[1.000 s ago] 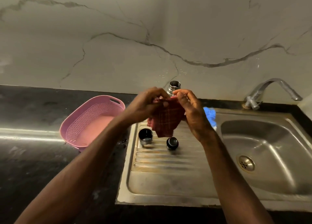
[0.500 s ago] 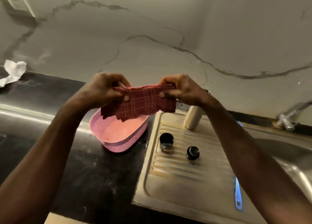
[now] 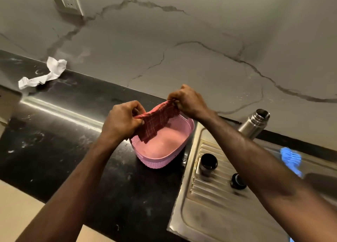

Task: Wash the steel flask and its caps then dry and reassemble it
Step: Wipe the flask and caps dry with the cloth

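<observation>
A red checked cloth is stretched between my two hands above the pink basket. My left hand pinches its left end and my right hand pinches its right end. The steel flask stands upright and uncapped at the back of the steel drainboard. Its cup cap sits mouth up on the drainboard ridges. The small black stopper cap lies to the right of the cup cap, close beside my right forearm.
The black counter runs to the left, with a crumpled white paper at its back. A blue brush lies at the right by the sink. A wall socket sits at the upper left.
The view has swung left. Both hands have carried the cloth from in front of the flask to above the pink basket, pulling it out flat between them.
</observation>
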